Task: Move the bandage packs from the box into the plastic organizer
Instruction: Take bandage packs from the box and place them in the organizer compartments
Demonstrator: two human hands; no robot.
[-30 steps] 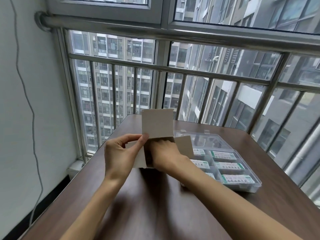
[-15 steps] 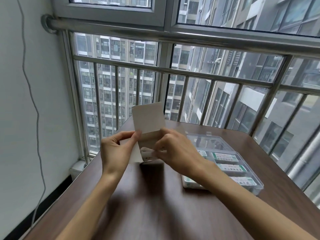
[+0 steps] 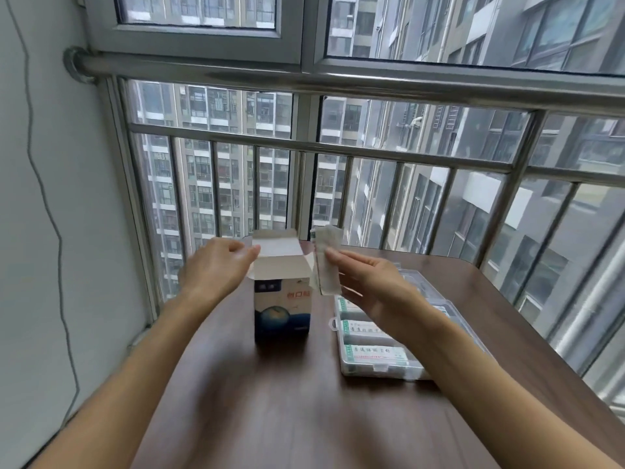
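White bandage packs point(image 3: 326, 265) in right hand point(image 3: 372, 286) beside box point(image 3: 282, 299)

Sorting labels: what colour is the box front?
White above, dark blue below, on the box; head view.

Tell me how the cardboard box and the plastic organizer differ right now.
The cardboard box stands upright, opaque, printed blue and white; the plastic organizer lies flat, clear and low. The box has its top flaps open beside the left hand; the organizer shows labelled packs in compartments. Both rest on the table.

A high-rise apartment balcony: glazed windows point(image 3: 203, 11), steel railing point(image 3: 338, 82), tower blocks point(image 3: 216, 184) outside.
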